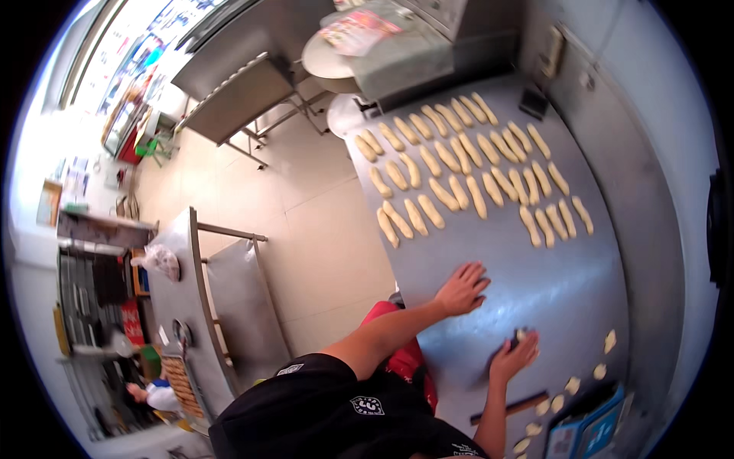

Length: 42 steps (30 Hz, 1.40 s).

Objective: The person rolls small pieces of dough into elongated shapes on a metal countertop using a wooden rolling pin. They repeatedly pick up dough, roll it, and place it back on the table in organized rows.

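Note:
My left hand (463, 290) rests palm down on the steel worktable (436, 252), its fingers a little apart and nothing visible in it. Lower right, my right hand (516, 357) is held low over the tabletop. A pale bit of dough (520, 334) shows at its edge; whether the fingers grip it is hidden. Beyond both hands, several rows of finger-shaped dough strips (445, 195) cover the far part of the table. Small flattened dough pieces (573, 385) lie in a curved line to the right of my right hand. Beside my right forearm lies a brown wooden stick (516, 406).
A blue box (590, 427) stands at the table's near right corner. A small black block (533, 104) sits at the far end. Left, a steel table (186, 304) holds a plastic bag (160, 261) and a tray of browned pastries (182, 387); a person (163, 396) is beside it.

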Each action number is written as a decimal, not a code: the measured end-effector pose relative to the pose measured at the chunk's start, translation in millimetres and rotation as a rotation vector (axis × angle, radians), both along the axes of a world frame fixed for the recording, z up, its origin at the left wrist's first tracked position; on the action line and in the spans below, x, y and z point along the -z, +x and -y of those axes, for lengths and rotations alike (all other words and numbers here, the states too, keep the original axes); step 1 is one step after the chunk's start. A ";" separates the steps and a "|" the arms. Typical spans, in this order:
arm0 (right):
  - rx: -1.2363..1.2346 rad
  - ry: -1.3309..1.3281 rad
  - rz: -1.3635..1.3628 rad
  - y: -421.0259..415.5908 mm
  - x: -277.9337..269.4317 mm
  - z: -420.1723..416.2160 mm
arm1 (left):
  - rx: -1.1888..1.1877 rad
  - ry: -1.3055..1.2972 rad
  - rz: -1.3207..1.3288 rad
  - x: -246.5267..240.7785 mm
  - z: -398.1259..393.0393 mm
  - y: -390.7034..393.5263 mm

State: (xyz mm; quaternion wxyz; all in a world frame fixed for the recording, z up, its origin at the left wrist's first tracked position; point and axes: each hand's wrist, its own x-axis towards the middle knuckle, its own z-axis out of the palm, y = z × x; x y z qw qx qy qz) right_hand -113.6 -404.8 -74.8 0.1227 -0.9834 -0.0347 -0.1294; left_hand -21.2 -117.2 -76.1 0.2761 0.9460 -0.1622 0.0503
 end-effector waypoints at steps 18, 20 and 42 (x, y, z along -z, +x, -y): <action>-0.293 0.063 0.229 241.8 -22.2 -171.5 | 0.005 -0.048 0.063 -4.8 -13.1 -7.9; -0.231 0.248 0.313 222.3 -34.1 -158.5 | -0.017 -0.016 0.053 5.9 -20.4 9.8; 1.488 0.016 0.211 -413.5 -41.7 184.8 | 0.041 0.351 0.211 15.3 4.9 8.7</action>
